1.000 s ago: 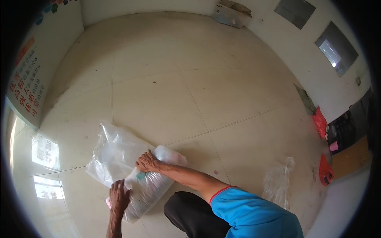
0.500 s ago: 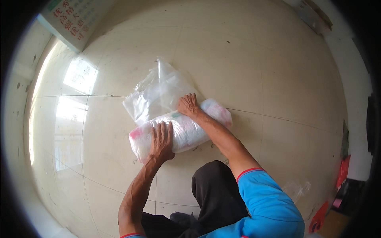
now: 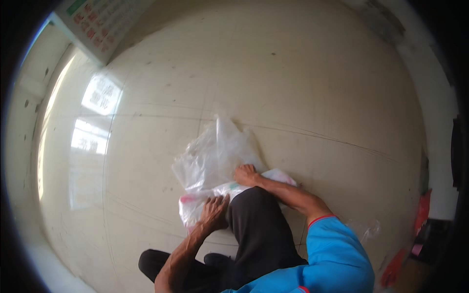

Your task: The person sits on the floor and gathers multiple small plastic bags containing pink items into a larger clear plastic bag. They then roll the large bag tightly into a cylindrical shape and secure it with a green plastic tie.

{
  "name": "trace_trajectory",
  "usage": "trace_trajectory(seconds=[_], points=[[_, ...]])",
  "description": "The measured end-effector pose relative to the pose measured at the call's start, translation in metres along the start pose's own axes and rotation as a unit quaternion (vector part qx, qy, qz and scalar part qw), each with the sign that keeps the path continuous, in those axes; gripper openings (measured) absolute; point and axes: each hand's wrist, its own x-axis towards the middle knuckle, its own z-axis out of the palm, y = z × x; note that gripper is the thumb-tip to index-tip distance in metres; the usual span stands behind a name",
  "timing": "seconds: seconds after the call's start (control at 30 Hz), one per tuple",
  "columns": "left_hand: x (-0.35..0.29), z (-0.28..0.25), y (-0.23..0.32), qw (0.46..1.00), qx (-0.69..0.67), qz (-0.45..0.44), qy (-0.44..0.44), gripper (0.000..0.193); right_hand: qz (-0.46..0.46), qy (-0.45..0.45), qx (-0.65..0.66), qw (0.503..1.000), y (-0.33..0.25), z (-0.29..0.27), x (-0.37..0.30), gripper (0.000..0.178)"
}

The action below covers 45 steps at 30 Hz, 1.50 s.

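Observation:
A rolled bundle in clear plastic [image 3: 191,204], white with pink patches, lies on the floor in front of me, its middle hidden behind my raised knee. From its far side spreads the loose, crinkled end of the clear plastic bag [image 3: 210,151]. My left hand [image 3: 215,212] rests on the left part of the roll, fingers apart and pressing on its top. At the roll's far edge my right hand [image 3: 246,176] is closed, fingers curled on the plastic where the loose end meets the roll.
Pale glossy floor tiles [image 3: 317,97] surround the bundle. A printed white board [image 3: 100,29] stands at the upper left. A scrap of clear plastic [image 3: 364,228] lies right of my sleeve. Red items [image 3: 422,212] and a dark box [image 3: 432,239] sit by the right wall.
The roll and both hands now appear lower in the view, closer to my body. My knee has come up over the roll's middle, and the loose bag end has shifted with it.

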Motion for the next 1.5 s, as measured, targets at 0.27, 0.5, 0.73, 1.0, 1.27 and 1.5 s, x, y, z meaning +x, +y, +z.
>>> trace_trajectory(seconds=[0.27,0.5,0.73,1.0,1.27,1.5], points=[[0.055,-0.066,-0.052,0.990,-0.088,-0.040,-0.105,0.101,-0.054,0.188,0.020,0.980,-0.046,-0.139,0.091,0.073],[0.058,-0.064,-0.072,0.988,-0.093,-0.012,-0.124,0.101,-0.030,0.095,-0.014,0.995,-0.033,-0.117,0.117,0.100],[0.040,-0.092,-0.067,0.971,-0.156,-0.100,-0.154,0.081,-0.278,0.105,0.132,0.946,-0.057,-0.111,0.006,0.024],[0.047,-0.067,-0.092,0.938,-0.138,-0.227,-0.221,0.065,-0.304,0.342,0.079,0.886,-0.061,-0.097,-0.096,0.018],[0.057,-0.068,-0.107,0.937,-0.179,-0.209,-0.214,0.082,-0.292,0.205,-0.077,0.931,-0.074,-0.091,-0.144,0.076],[0.083,-0.060,-0.131,0.923,-0.132,-0.176,-0.317,0.072,-0.211,0.251,-0.056,0.943,-0.071,-0.049,-0.153,0.087]])
